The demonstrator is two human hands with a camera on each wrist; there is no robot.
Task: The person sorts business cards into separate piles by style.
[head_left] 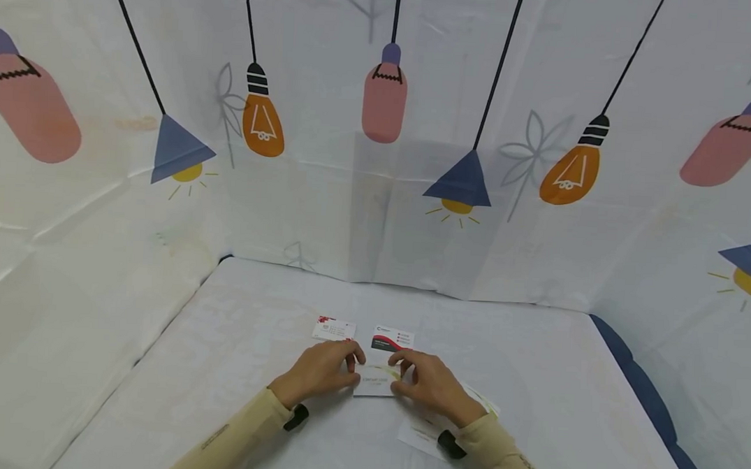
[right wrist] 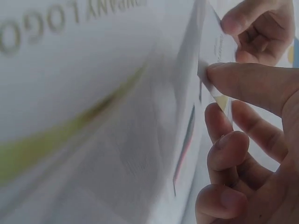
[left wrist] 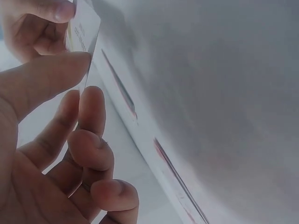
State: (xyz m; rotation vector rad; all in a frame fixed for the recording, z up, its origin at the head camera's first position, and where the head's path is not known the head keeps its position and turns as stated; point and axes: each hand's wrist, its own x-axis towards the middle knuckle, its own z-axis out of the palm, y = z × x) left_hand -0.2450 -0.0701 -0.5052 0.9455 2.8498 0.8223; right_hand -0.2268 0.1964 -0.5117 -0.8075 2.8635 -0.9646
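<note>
A white business card with printed lettering and a yellow-green corner is held between both hands, in front of the body. My left hand pinches its left edge between thumb and fingers. At the opposite edge, the right hand pinches it the same way. In the left wrist view the left thumb lies on the card's printed face, with fingertips behind. The right wrist view shows the right thumb on that face and the yellow corner beside the fingers.
Beyond the hands lie a card with red flowers and a black-and-red card. More white cards lie under the right forearm, partly covered. A white-covered table meets a lamp-printed curtain at the back and left.
</note>
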